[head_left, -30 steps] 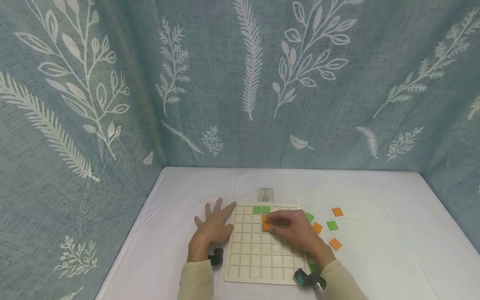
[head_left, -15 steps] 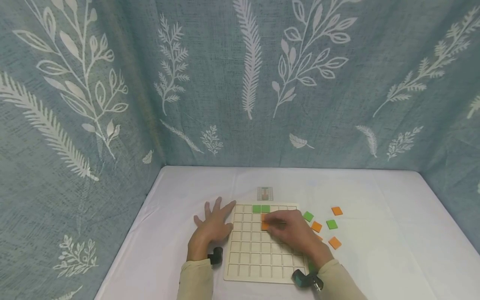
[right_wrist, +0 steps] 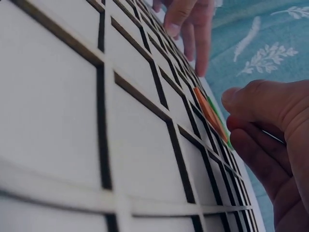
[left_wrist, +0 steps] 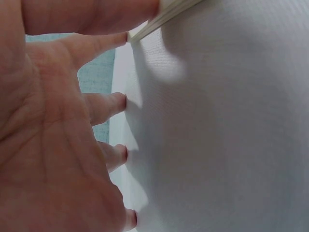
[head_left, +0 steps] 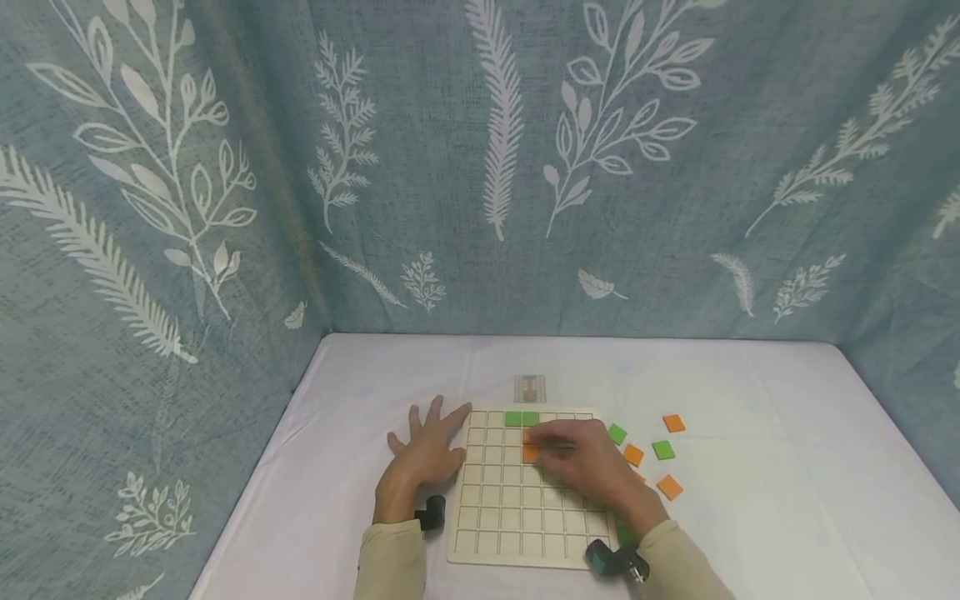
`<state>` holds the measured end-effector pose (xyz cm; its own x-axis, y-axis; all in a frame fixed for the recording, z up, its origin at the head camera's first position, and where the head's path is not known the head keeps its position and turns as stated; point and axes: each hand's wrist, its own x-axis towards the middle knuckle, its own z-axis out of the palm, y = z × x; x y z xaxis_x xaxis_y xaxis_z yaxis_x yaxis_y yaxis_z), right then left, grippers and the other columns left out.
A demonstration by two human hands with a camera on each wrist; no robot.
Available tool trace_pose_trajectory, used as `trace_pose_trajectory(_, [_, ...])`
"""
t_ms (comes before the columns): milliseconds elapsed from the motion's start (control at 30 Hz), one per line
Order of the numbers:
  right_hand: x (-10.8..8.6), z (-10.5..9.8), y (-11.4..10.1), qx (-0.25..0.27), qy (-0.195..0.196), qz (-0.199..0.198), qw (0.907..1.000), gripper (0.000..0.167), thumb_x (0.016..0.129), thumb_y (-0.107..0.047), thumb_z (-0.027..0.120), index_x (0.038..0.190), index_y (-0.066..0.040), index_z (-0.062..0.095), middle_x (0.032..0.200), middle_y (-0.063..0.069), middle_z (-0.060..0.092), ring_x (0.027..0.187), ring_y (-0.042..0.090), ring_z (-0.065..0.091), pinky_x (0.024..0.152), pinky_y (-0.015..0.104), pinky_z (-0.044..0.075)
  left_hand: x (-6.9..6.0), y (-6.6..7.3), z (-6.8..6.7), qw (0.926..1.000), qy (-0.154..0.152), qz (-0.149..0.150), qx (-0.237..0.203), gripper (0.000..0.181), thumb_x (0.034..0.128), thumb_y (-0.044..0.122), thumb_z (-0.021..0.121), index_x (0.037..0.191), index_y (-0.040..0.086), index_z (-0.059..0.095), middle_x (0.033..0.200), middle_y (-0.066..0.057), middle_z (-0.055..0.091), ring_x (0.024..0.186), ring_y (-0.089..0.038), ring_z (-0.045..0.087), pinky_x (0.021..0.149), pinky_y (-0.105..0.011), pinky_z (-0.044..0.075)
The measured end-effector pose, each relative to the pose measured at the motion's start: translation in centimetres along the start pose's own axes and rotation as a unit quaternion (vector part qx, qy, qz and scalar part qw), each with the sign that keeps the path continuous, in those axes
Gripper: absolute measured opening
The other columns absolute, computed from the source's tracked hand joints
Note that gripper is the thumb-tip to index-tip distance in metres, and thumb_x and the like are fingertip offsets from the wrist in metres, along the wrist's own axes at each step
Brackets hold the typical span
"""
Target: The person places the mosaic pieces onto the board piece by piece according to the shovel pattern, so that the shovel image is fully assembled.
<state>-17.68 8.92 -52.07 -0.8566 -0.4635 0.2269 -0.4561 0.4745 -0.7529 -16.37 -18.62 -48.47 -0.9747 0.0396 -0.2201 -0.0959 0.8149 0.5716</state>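
My left hand [head_left: 427, 454] is spread flat on the white cloth, its thumb and index finger touching the left edge of a pale wooden grid board [head_left: 491, 521]. Seen from the left wrist, the palm [left_wrist: 53, 135] faces the camera and the fingertips press on the cloth. My right hand [head_left: 585, 458] is over the board's upper part, fingers bent at two orange square tiles [head_left: 531, 455]. In the right wrist view, its thumb and fingers [right_wrist: 256, 101] stand beside orange tile [right_wrist: 210, 115], with nothing visible between them. Two green tiles [head_left: 522, 418] fill cells in the top row.
Loose orange tiles [head_left: 670, 487] and green tiles [head_left: 663, 450] lie right of the board, some partly hidden by the right arm. A small printed grid card [head_left: 530, 389] lies behind the board. Patterned blue curtains [head_left: 450, 167] stand behind and beside the table.
The right hand and forearm have shifted very slightly left, uncovering more of the loose tiles beside it. The left hand and the tiles on the board stay in place.
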Motion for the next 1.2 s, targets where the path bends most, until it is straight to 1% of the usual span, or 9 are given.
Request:
trace_pose_trajectory(100, [-0.2, -0.3, 0.2, 0.011, -0.001, 0.003, 0.9999, 0.032, 0.094, -0.013, 0.085, 0.126, -0.019, 0.083, 0.123, -0.007, 0.083, 0.114, 0.012, 0.08, 0.102, 0.035, 0.064, -0.1, 0.1, 0.0, 1.0, 0.0, -0.001, -0.003, 0.075, 0.0904, 0.007, 0.064, 0.164, 0.018, 0.053, 0.181, -0.027, 0.018, 0.165, -0.062, -0.002, 0.12, -0.092, -0.007])
trace_pose_trajectory(267, [-1.0, -1.5, 0.5, 0.048, 0.01, 0.013, 0.9987, 0.032, 0.094, -0.015, 0.086, 0.126, -0.014, 0.082, 0.125, -0.003, 0.082, 0.113, 0.016, 0.081, 0.099, 0.032, 0.065, -0.2, 0.2, 0.0, 1.0, -0.001, 0.0, -0.007, 0.075, 0.0898, 0.007, 0.065, 0.164, 0.018, 0.053, 0.181, -0.028, 0.018, 0.165, -0.062, -0.002, 0.119, -0.092, -0.009])
trace_pose_trajectory(433, [-2.1, -3.1, 1.0, 0.06, 0.006, 0.034, 0.9976, 0.035, 0.093, -0.023, 0.089, 0.127, -0.017, 0.082, 0.125, -0.004, 0.082, 0.116, 0.014, 0.079, 0.103, 0.033, 0.063, -0.2, 0.1, 0.2, 1.0, -0.002, 0.001, -0.009, 0.077, 0.0881, 0.006, 0.064, 0.163, 0.018, 0.054, 0.181, -0.028, 0.018, 0.165, -0.063, -0.003, 0.119, -0.092, -0.01])
trace_pose_trajectory(600, [-3.8, -5.1, 1.7, 0.067, 0.002, 0.048, 0.9966, 0.038, 0.091, -0.027, 0.09, 0.127, -0.015, 0.082, 0.124, -0.002, 0.083, 0.117, 0.015, 0.079, 0.105, 0.034, 0.063, -0.2, 0.1, 0.3, 1.0, 0.0, 0.002, -0.006, 0.078, 0.0864, 0.006, 0.064, 0.163, 0.018, 0.054, 0.18, -0.028, 0.019, 0.165, -0.063, -0.002, 0.118, -0.092, -0.009])
trace_pose_trajectory(733, [-5.4, -7.0, 2.2, 0.071, 0.001, 0.077, 0.9945, 0.042, 0.09, -0.031, 0.092, 0.128, -0.016, 0.081, 0.126, -0.004, 0.082, 0.117, 0.011, 0.077, 0.105, 0.032, 0.063, -0.2, 0.0, 0.3, 1.0, 0.001, 0.002, -0.006, 0.078, 0.0859, 0.007, 0.064, 0.163, 0.019, 0.055, 0.18, -0.028, 0.019, 0.165, -0.063, -0.002, 0.118, -0.092, -0.01])
trace_pose_trajectory(800, [-6.2, -7.9, 2.4, 0.075, 0.002, 0.085, 0.9936, 0.043, 0.089, -0.028, 0.093, 0.128, -0.015, 0.081, 0.127, -0.002, 0.081, 0.117, 0.013, 0.078, 0.105, 0.033, 0.062, -0.1, 0.0, 0.2, 1.0, 0.0, 0.003, -0.005, 0.079, 0.086, 0.007, 0.064, 0.163, 0.019, 0.054, 0.18, -0.028, 0.019, 0.165, -0.063, -0.002, 0.118, -0.093, -0.009])
trace_pose_trajectory(933, [-7.6, -9.5, 2.9, 0.09, -0.001, 0.101, 0.9908, 0.046, 0.088, -0.025, 0.093, 0.129, -0.011, 0.08, 0.127, 0.003, 0.082, 0.117, 0.02, 0.079, 0.101, 0.032, 0.064, 0.0, -0.1, 0.1, 1.0, 0.0, 0.005, 0.0, 0.079, 0.0863, 0.008, 0.064, 0.164, 0.02, 0.053, 0.181, -0.028, 0.018, 0.165, -0.063, -0.002, 0.118, -0.093, -0.008])
trace_pose_trajectory(1067, [-8.8, -11.0, 3.4, 0.079, -0.011, 0.122, 0.9893, 0.047, 0.088, -0.027, 0.093, 0.131, -0.015, 0.079, 0.126, 0.0, 0.082, 0.119, 0.017, 0.079, 0.099, 0.025, 0.063, -0.1, 0.0, 0.0, 1.0, -0.001, 0.004, 0.003, 0.078, 0.0874, 0.008, 0.064, 0.164, 0.019, 0.053, 0.181, -0.028, 0.018, 0.165, -0.063, -0.002, 0.118, -0.093, -0.008])
trace_pose_trajectory(1200, [-9.7, -12.0, 3.8, 0.049, -0.013, 0.127, 0.9905, 0.048, 0.087, -0.028, 0.094, 0.131, -0.017, 0.08, 0.126, -0.003, 0.082, 0.117, 0.011, 0.078, 0.1, 0.023, 0.061, -0.1, 0.0, -0.1, 1.0, -0.002, 0.002, 0.005, 0.078, 0.0884, 0.008, 0.063, 0.164, 0.019, 0.052, 0.181, -0.027, 0.018, 0.165, -0.063, -0.001, 0.119, -0.093, -0.007])
